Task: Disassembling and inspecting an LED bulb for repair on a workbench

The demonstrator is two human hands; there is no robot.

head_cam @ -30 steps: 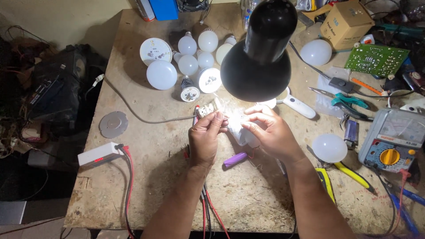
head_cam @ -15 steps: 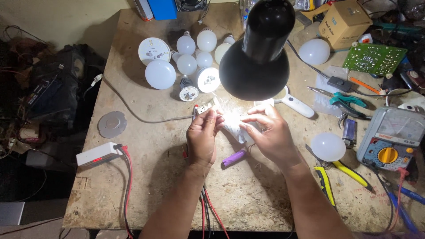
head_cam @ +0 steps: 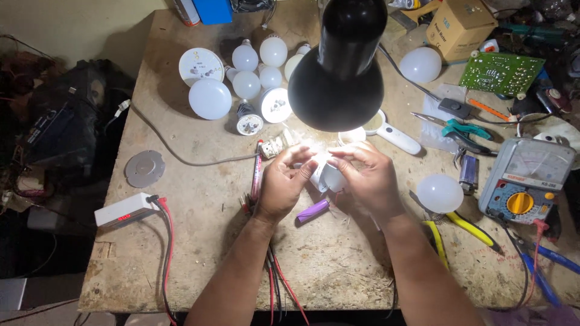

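Both hands over the middle of a worn wooden table, directly beneath a black lamp shade. Between them, a small white bulb housing: pale plastic, rounded body, brightly lit and partly washed out by the glare, so fine detail not readable. Left hand curled, thumb and fingertips pinched against the left side of the housing. Right hand cupped around its right side, fingers bent over the top, gripping it. Housing held just above the tabletop, near the table's centre.

Just below the hands, a short purple cylinder lying flat. Behind the left hand, a cluster of white bulbs, some whole, some with open bases facing up, beside two loose round white domes. Another white dome right of the right hand, near yellow-handled pliers. Farther right, a grey meter with a yellow dial, a green circuit board and a cardboard box. A white magnifier just behind the right hand. On the left edge, a small white box with red and black wires and a grey disc.
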